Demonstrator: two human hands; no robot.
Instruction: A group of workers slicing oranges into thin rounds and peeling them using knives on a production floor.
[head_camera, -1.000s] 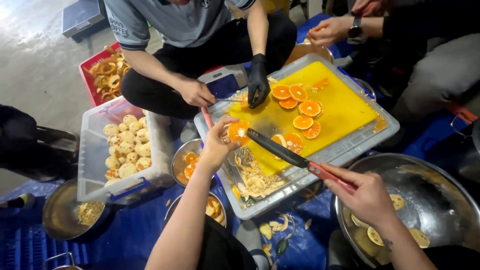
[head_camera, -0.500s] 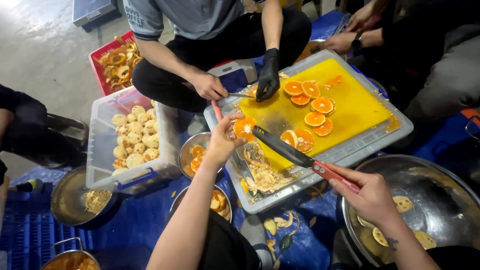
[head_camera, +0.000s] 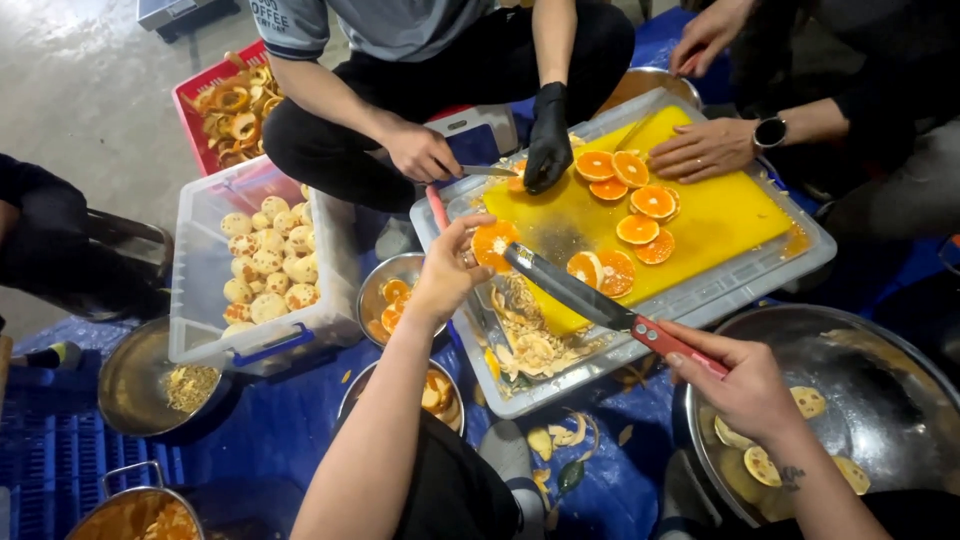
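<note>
The right hand (head_camera: 745, 385) sits nearest, fingers clamped on the red handle of a long dark-bladed knife (head_camera: 585, 297), above a large steel bowl (head_camera: 900, 370). The blade angles across the clear plastic tray (head_camera: 800, 270). The left hand (head_camera: 450, 270) has its fingers closed around a peeled orange half (head_camera: 494, 243), held at the near edge of the yellow cutting board (head_camera: 720, 220). Orange slices (head_camera: 640, 215) lie on the board. Beyond, another person's black-gloved hand (head_camera: 548, 140) presses fruit.
</note>
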